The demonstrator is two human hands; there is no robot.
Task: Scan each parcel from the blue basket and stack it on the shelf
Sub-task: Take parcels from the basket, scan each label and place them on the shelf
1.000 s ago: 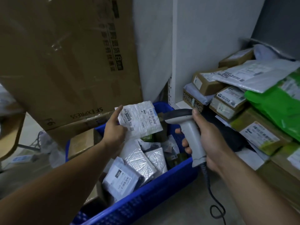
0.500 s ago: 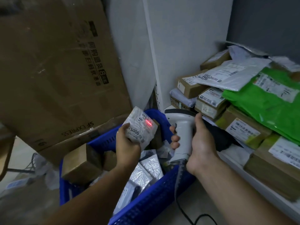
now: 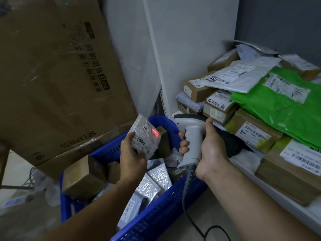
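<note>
Head view: scanning is in hand. The left hand (image 3: 132, 155) pinches a small parcel (image 3: 145, 136) above the blue basket (image 3: 156, 216), red beam on its label; the right hand (image 3: 208, 150) grips the scanner (image 3: 192, 133). Whether it has registered is unclear; next, a free spot on the crowded shelf (image 3: 278, 193)

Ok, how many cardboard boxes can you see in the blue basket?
3: a large box at the blue basket's left end, a smaller box beside it by the left hand, a third box at the far end behind the held parcel. Others may lie buried.
</note>
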